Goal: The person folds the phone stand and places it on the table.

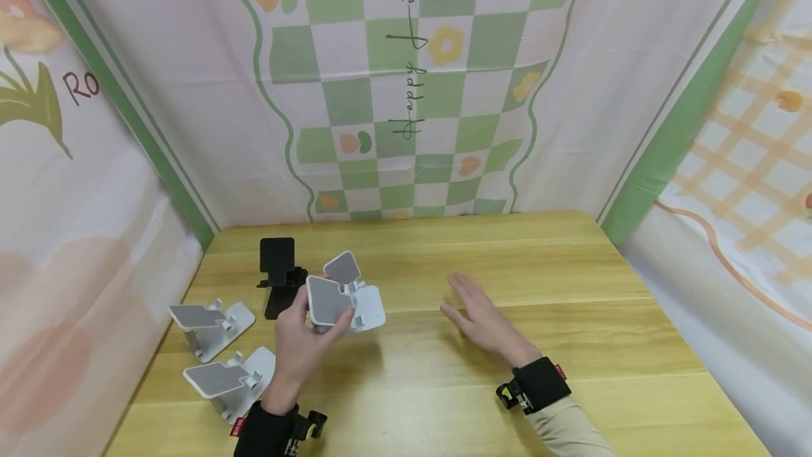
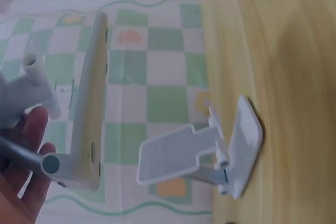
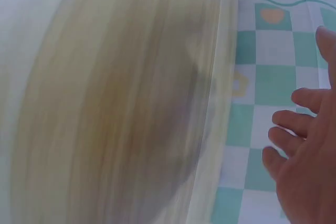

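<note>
A white stand (image 1: 326,302), likely light and stiff but hinged, so best held by its plate, is gripped in the fingers of the left hand (image 1: 301,351) above the bench (image 1: 545,259), nearer its left edge, while the right hand (image 1: 485,323) extends its fingers, holding nothing.

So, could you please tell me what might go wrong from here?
The held stand could slip, as only the left hand grips it while the right hand is empty. It might also bump the black stand, which looks close by. The left wristband seems near the front white stand and could knock it.
</note>
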Motion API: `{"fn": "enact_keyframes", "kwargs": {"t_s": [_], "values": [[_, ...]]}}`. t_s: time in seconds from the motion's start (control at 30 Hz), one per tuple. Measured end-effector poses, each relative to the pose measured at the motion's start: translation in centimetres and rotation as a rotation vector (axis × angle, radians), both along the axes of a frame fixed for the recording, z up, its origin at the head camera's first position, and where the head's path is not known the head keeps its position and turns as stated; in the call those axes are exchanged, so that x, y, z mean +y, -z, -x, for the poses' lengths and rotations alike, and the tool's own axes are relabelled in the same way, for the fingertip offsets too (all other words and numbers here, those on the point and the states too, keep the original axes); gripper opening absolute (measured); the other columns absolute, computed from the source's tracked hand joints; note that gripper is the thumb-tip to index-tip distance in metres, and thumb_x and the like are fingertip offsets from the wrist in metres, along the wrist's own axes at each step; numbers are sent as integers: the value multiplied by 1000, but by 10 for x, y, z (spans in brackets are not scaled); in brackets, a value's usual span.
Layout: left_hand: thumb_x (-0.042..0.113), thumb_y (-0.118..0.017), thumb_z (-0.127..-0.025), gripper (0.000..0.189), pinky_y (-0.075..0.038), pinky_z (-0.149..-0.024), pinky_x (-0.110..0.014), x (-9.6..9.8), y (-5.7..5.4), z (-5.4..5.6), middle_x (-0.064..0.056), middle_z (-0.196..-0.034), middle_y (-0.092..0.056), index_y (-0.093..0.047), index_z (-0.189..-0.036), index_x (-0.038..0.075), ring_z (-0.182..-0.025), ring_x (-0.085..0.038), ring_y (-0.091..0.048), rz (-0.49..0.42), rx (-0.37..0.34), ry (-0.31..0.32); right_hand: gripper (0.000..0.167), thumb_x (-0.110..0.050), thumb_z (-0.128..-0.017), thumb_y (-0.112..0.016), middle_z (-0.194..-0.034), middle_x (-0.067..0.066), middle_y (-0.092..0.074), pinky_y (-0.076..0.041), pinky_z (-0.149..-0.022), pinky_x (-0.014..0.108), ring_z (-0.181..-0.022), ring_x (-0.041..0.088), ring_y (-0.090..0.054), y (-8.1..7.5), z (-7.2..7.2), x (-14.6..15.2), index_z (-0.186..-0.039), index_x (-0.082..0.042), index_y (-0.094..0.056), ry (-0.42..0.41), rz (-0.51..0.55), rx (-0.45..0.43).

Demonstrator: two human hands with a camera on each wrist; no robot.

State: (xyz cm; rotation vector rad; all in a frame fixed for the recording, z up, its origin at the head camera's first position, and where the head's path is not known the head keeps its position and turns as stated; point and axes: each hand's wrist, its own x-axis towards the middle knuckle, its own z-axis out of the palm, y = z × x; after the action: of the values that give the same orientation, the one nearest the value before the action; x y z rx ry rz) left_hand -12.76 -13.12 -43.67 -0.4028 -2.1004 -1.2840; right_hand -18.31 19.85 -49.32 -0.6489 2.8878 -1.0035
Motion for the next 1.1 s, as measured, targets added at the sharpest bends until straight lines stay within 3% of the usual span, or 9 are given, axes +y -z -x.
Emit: {"fn": "enact_keyframes", "kwargs": {"t_s": [0.2, 0.37, 0.57, 0.8, 0.97, 1.1], "values": [[5, -88, -76, 60, -61, -85, -40, 8, -3, 6, -8, -111, -76, -64, -131, 0, -98, -20, -71, 14, -111, 163, 61, -35, -112, -43, -164, 26, -30, -22, -123, 59, -152, 42, -28, -1, -1, -13, -159, 2, -30, -46, 127, -32], [4, -84, -82, 59, -60, -88, -37, 13, -4, 10, -9, -116, -74, -61, -137, 2, -105, -20, -69, 12, -175, 301, 53, -29, -114, -37, -158, 23, -43, -36, -118, 56, -144, 40, -44, -3, 1, -23, -156, 3, -38, -54, 271, -53], [7, -80, -87, 59, -60, -78, -32, 19, -6, 12, -11, -120, -73, -58, -142, 6, -99, -21, -69, 34, -230, 419, 55, -33, -115, -32, -153, 25, -48, -47, -109, 53, -136, 42, -53, -7, 1, -33, -157, 3, -35, -79, 469, -234], [6, -77, -88, 55, -58, -81, -33, 31, -10, 19, -13, -120, -73, -58, -140, 4, -99, -20, -68, 87, -225, 555, 63, -38, -115, -26, -153, 33, -43, -50, -105, 58, -131, 48, -55, -12, -1, -40, -157, 9, -27, -160, 612, -424], [5, -75, -90, 56, -58, -82, -32, 38, -12, 22, -13, -123, -72, -55, -142, 2, -100, -20, -67, 117, -272, 638, 68, -47, -113, -26, -145, 28, -55, -57, -94, 42, -116, 29, -66, -12, -1, -42, -158, 4, -32, -186, 634, -574], [8, -74, -91, 56, -57, -86, -33, 41, -13, 23, -11, -128, -70, -55, -144, 5, -103, -18, -65, 158, -314, 666, 67, -46, -113, -29, -123, 14, -69, -59, -83, 33, -100, 17, -70, -11, 0, -42, -151, 8, -41, -272, 689, -669]]}}
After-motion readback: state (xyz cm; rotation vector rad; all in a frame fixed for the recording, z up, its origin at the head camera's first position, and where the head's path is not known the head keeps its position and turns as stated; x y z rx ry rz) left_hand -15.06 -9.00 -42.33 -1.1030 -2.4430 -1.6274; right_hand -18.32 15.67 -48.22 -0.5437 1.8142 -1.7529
